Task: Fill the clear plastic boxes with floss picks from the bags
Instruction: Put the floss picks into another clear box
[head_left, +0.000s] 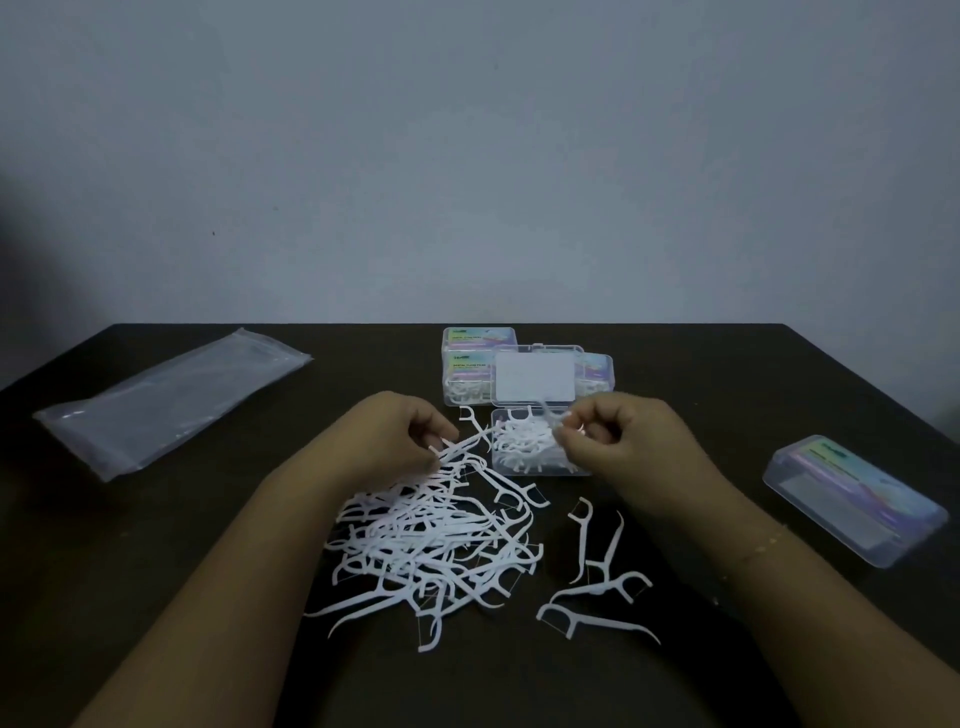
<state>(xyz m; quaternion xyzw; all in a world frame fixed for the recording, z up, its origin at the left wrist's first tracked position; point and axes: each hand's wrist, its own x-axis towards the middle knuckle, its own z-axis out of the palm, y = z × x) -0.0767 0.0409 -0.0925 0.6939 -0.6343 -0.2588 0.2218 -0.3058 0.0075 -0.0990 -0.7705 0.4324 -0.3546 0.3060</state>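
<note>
Now, picks go into the open box (540, 457).
Right hand (618, 441) pinches a pick (550, 415); left hand (400, 436) pinches the pile (436, 535); tangled picks could spill beside either grip.

Bare forearms, no sleeves in view — a thin gold chain bracelet (763, 543) circles the right wrist.

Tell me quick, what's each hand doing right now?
Left hand: pinching picks from the pile.
Right hand: pinching a pick over the open box.

dark table (727, 374) | plain grey wall (467, 156) behind | thin bracelet (763, 545) on wrist
</note>
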